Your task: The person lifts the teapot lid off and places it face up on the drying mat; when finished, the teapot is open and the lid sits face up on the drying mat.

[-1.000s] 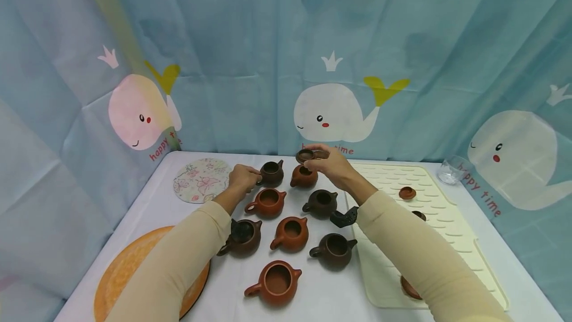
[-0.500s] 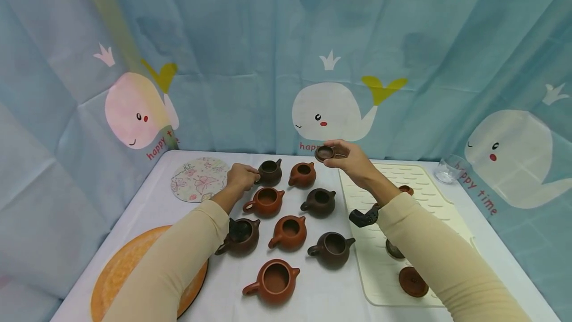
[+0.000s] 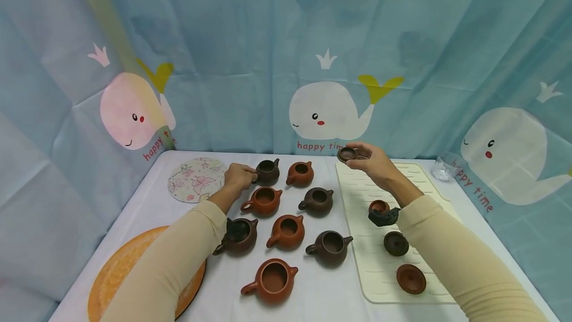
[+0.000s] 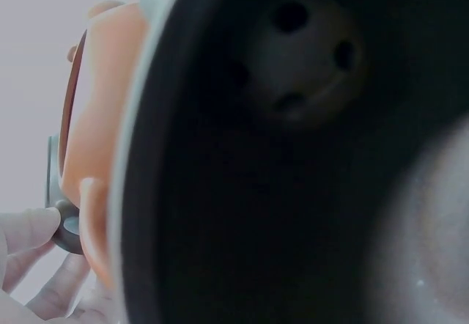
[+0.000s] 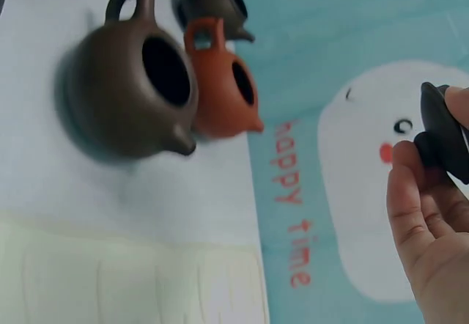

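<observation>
At the back of the table, my left hand (image 3: 239, 177) pinches the handle of a small dark brown teapot (image 3: 267, 173), which has no lid on. In the left wrist view, thumb and fingers close on that dark handle (image 4: 67, 229), behind an orange teapot (image 4: 110, 111). My right hand (image 3: 375, 165) holds a dark teapot lid (image 3: 347, 155) tipped with its hollow underside facing me, over the far left corner of the cream mat (image 3: 371, 262). The right wrist view shows the lid's knob (image 5: 423, 148) at the fingertips. A lidless red-brown teapot (image 3: 300, 174) stands between the hands.
Several more lidless teapots, red-brown (image 3: 273, 281) and dark (image 3: 329, 248), stand in front. On the mat lie red-brown (image 3: 411, 279) and dark lids (image 3: 395, 243). A clear cup (image 3: 446, 167) is at back right; a floral round mat (image 3: 196, 180) and an orange round board (image 3: 129, 262) are left.
My right hand has carried the dark lid rightward, from above the red-brown back teapot to over the mat's edge. My left hand stays at the dark teapot's handle.
</observation>
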`<state>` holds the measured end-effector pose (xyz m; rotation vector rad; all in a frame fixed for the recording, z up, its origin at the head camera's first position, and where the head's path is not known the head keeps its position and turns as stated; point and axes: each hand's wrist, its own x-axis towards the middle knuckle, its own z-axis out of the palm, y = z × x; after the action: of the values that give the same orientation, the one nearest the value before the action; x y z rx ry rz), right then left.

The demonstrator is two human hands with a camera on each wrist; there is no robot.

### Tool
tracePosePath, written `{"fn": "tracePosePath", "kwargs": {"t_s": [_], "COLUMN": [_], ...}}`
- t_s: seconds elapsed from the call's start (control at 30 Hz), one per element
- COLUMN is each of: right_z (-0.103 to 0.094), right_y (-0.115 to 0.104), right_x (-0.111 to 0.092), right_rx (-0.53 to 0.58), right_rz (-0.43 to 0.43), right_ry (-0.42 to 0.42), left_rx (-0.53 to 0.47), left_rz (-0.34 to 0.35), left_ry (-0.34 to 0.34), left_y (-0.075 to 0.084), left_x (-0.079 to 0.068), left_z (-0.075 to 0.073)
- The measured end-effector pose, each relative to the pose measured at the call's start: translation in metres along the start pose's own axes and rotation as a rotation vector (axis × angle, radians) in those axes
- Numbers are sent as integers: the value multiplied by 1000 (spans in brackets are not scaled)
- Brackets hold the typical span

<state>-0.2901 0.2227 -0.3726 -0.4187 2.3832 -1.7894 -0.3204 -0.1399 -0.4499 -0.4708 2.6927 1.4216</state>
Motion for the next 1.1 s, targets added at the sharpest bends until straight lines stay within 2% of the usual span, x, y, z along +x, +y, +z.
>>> {"fn": "tracePosePath", "kwargs": {"t_s": [0.1, 0.43, 0.87, 1.1], "right_z": [-9, -33, -42, -46], "right_y": [6, 34, 55, 71], "right_x": [-3, -10, -12, -13], "right_rx": [-29, 5, 12, -82], "right_rz": [7, 108, 205, 285], "right_ry": [15, 38, 71, 92], "left_rx": [-4, -35, -38, -29], "left_rz": [-8, -12, 1, -8], "left_ry": [1, 11, 6, 7], "left_y": [0, -3, -3, -3], "left_x": [0, -1, -2, -2], "left_z": [0, -1, 1, 1]}}
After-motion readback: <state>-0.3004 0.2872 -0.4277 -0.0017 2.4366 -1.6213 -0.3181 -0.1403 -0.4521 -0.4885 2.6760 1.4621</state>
